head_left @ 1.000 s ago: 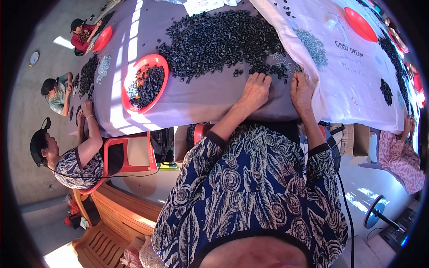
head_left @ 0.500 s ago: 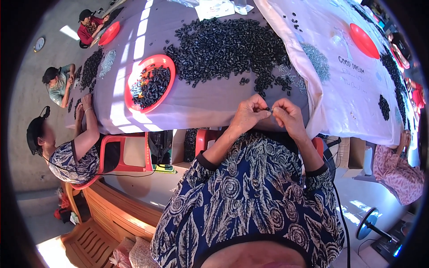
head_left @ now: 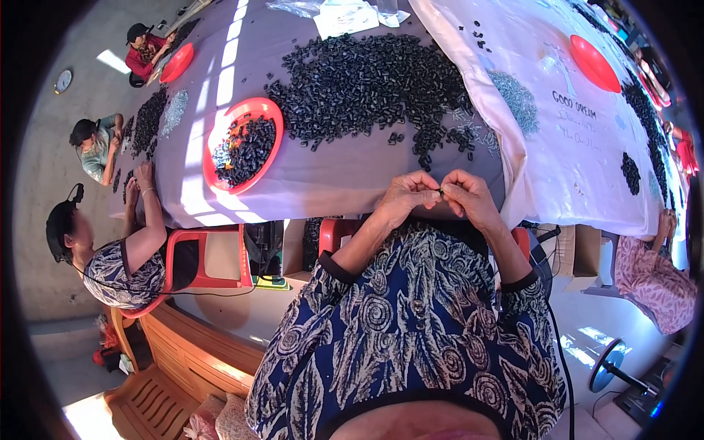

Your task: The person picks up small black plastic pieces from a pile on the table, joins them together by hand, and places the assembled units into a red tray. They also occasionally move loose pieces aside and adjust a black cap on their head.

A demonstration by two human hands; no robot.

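Just over the near edge of the table, my left hand [head_left: 407,198] and my right hand [head_left: 470,198] meet fingertip to fingertip. Both pinch a small black piece [head_left: 441,192], mostly covered by the fingers. Beyond them spreads a large heap of small black cylindrical pieces [head_left: 370,88] on the grey-mauve tablecloth. At the heap's near right corner, small clear or silvery pieces [head_left: 480,132] lie scattered. To the left, a red plastic bowl [head_left: 276,147] holds more black pieces [head_left: 253,150].
A white printed cloth [head_left: 579,169] covers the table's right part, bearing another pile of clear pieces [head_left: 513,103] and a second red bowl [head_left: 594,64]. Clear plastic bags [head_left: 348,16] lie at the far edge. Several other people sit around; a red chair [head_left: 209,257] stands left.
My fingertips have come closer together around the small piece, and both hands sit slightly lower. The view has shifted a little.
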